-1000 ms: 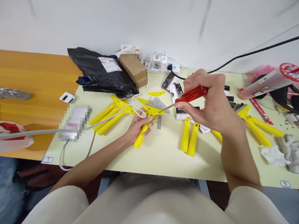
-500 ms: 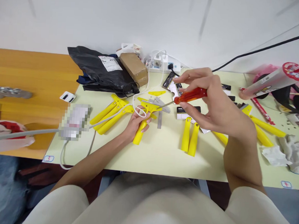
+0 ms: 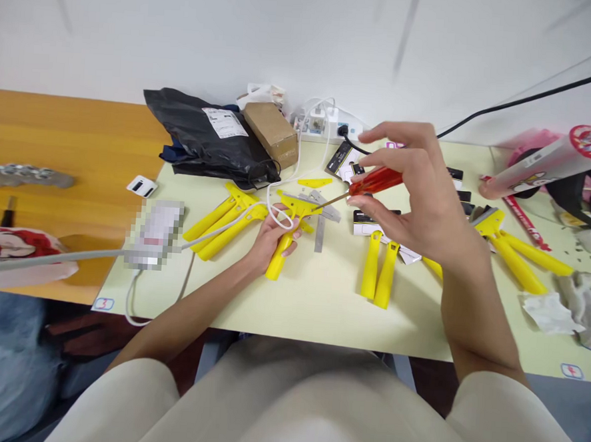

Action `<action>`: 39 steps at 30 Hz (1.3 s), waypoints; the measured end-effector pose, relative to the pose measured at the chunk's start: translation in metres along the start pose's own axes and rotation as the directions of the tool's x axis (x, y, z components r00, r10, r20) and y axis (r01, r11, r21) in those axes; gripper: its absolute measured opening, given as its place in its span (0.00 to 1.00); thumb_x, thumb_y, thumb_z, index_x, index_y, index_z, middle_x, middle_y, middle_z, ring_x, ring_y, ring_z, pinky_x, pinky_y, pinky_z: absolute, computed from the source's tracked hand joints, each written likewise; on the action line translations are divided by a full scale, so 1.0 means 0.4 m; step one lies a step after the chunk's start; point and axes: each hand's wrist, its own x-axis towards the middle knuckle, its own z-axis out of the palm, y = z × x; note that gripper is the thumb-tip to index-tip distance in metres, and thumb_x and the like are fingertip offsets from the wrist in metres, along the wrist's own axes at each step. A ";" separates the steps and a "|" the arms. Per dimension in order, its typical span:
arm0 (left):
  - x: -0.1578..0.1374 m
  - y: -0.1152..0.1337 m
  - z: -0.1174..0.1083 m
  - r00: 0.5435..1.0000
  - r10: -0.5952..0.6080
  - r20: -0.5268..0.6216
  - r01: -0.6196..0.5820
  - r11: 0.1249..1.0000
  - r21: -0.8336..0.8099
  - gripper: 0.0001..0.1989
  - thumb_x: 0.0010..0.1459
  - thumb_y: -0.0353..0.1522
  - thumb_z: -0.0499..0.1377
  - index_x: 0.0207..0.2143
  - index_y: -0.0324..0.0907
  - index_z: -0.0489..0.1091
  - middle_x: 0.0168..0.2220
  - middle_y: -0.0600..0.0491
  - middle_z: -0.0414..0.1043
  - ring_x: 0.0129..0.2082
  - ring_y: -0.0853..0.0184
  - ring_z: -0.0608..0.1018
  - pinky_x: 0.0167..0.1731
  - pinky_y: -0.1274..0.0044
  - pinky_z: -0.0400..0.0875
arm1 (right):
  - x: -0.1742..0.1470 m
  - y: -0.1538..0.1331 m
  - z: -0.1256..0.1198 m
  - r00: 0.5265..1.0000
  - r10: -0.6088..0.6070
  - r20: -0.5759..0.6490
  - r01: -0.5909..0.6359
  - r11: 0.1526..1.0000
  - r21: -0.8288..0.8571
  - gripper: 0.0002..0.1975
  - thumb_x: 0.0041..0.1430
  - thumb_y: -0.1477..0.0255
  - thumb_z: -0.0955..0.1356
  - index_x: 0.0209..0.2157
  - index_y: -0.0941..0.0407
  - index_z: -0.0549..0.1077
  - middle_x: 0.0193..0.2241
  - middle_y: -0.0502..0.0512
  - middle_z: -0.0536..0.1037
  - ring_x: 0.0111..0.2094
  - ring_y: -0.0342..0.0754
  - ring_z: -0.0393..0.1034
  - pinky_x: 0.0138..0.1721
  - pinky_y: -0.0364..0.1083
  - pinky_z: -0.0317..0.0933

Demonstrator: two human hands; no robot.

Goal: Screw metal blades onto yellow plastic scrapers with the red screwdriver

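My left hand [image 3: 270,241] is wrapped around the handle of a yellow scraper [image 3: 275,265], with the scraper's wide head pointing away from me. In my right hand [image 3: 427,202] is a screwdriver [image 3: 378,181] with a clear red handle, pinched between thumb and fingers. Its thin metal shaft slants down to the left, and the tip meets the right part of the scraper head. Whether a screw sits under the tip is too small to tell. Flat grey metal blades [image 3: 319,232] lie just behind and beside the head, near a loose yellow plate [image 3: 314,182].
More yellow scrapers lie left [image 3: 220,223] and right [image 3: 516,251]. Two yellow handles [image 3: 385,276] rest by black-and-white cards. A white cable [image 3: 225,227] loops across my left hand. Behind are a black plastic bag [image 3: 205,142], a cardboard box [image 3: 272,134] and a power strip [image 3: 326,126].
The view has shifted slightly. My right fingers have moved on the screwdriver handle, with the upper fingers more lifted. The tip stays at the scraper head, and my left hand keeps its hold.
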 end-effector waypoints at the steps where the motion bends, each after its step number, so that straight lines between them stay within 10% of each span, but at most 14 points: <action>1: 0.002 0.002 -0.001 1.000 0.004 -0.003 -0.004 1.000 0.000 0.29 0.53 0.31 0.75 0.47 0.52 0.59 0.37 0.58 0.69 0.26 0.74 0.73 0.12 0.87 0.55 | 0.001 -0.007 -0.005 0.999 0.001 0.039 -0.003 0.999 0.033 0.26 0.66 0.66 0.74 0.63 0.38 0.70 0.67 0.55 0.68 0.62 0.61 0.71 0.53 0.61 0.80; 9: 0.011 0.024 -0.008 0.997 0.072 -0.024 -0.072 0.997 0.014 0.29 0.52 0.31 0.74 0.47 0.51 0.60 0.37 0.59 0.70 0.26 0.74 0.73 0.12 0.86 0.55 | -0.002 0.045 0.036 0.968 -0.120 -0.221 0.122 0.993 -0.003 0.26 0.53 0.68 0.82 0.52 0.40 0.78 0.39 0.48 0.81 0.38 0.55 0.79 0.41 0.56 0.78; 17: 0.020 0.035 -0.019 0.992 0.115 -0.059 -0.112 0.993 0.049 0.29 0.51 0.32 0.75 0.47 0.51 0.61 0.36 0.59 0.72 0.25 0.74 0.73 0.13 0.86 0.55 | 0.000 0.026 0.026 0.999 -0.017 -0.028 0.021 0.986 0.165 0.20 0.66 0.69 0.75 0.56 0.44 0.70 0.57 0.55 0.77 0.54 0.55 0.78 0.54 0.58 0.78; 29: 0.037 0.057 -0.041 0.982 0.180 -0.049 -0.177 0.982 0.067 0.29 0.49 0.32 0.76 0.47 0.50 0.63 0.37 0.58 0.74 0.26 0.73 0.75 0.13 0.86 0.55 | -0.005 0.034 0.080 0.961 -0.110 -0.254 0.139 0.985 0.099 0.22 0.60 0.69 0.78 0.54 0.44 0.73 0.45 0.50 0.84 0.43 0.53 0.84 0.42 0.53 0.80; 39: 0.048 0.044 -0.038 0.981 0.182 -0.069 -0.175 0.980 0.097 0.28 0.52 0.35 0.76 0.48 0.48 0.63 0.37 0.56 0.75 0.32 0.68 0.81 0.14 0.85 0.57 | -0.016 0.020 0.030 0.986 -0.121 -0.119 0.140 0.975 0.171 0.20 0.60 0.73 0.78 0.51 0.45 0.74 0.45 0.52 0.86 0.45 0.56 0.84 0.44 0.56 0.82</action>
